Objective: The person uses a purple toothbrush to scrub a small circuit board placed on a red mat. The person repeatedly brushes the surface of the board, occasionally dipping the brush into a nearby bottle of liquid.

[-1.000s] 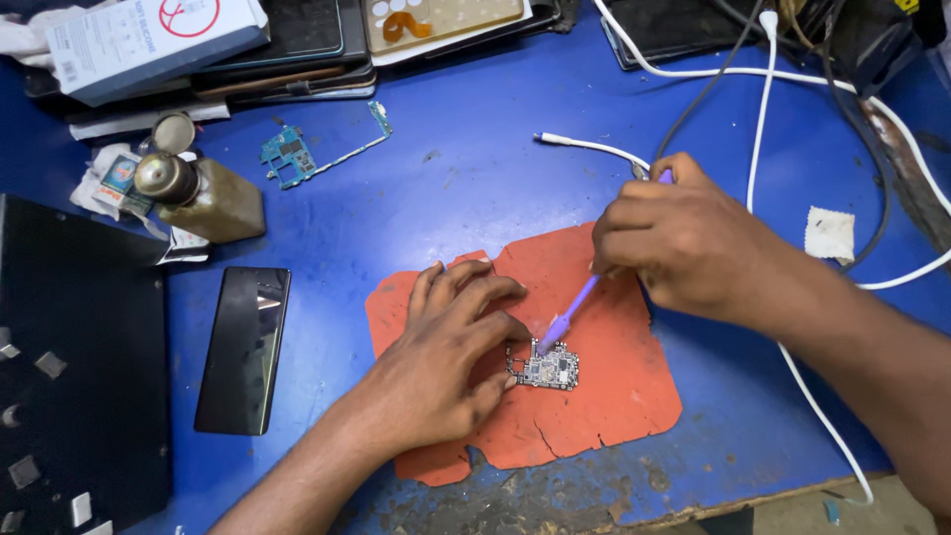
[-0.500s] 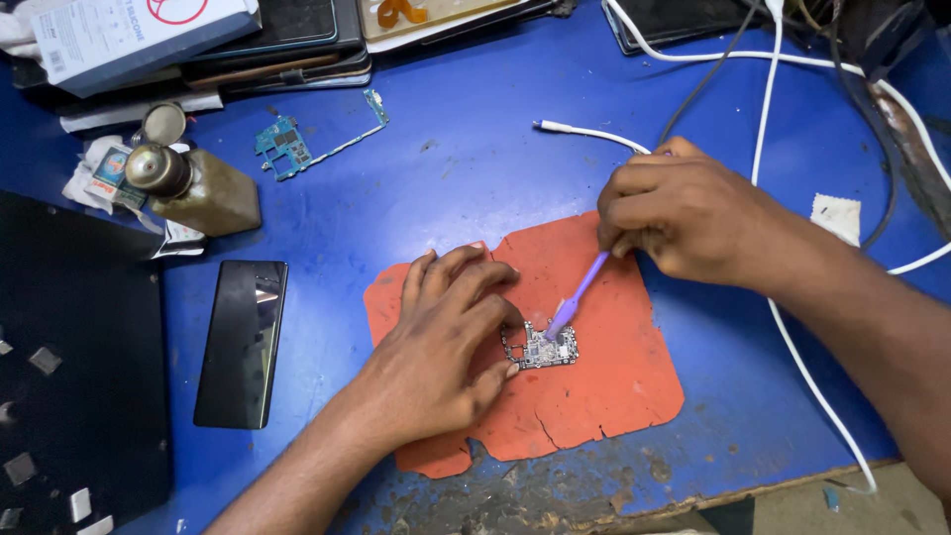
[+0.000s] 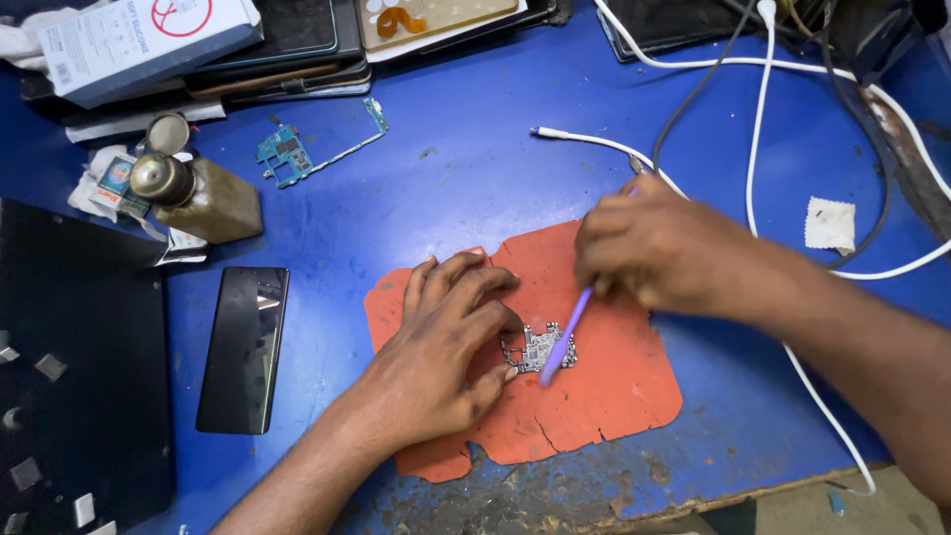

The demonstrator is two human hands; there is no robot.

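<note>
Purple brush (image 3: 565,337) top hidden, right hand (image 3: 659,253)

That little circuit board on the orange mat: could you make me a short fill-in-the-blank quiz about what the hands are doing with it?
1. The right hand holds a brush whose handle is ____ in colour.
2. The left hand steadies the circuit board on an ____ mat.
3. The black phone lies on the ____ table.

Missing words: purple; orange; blue
</note>
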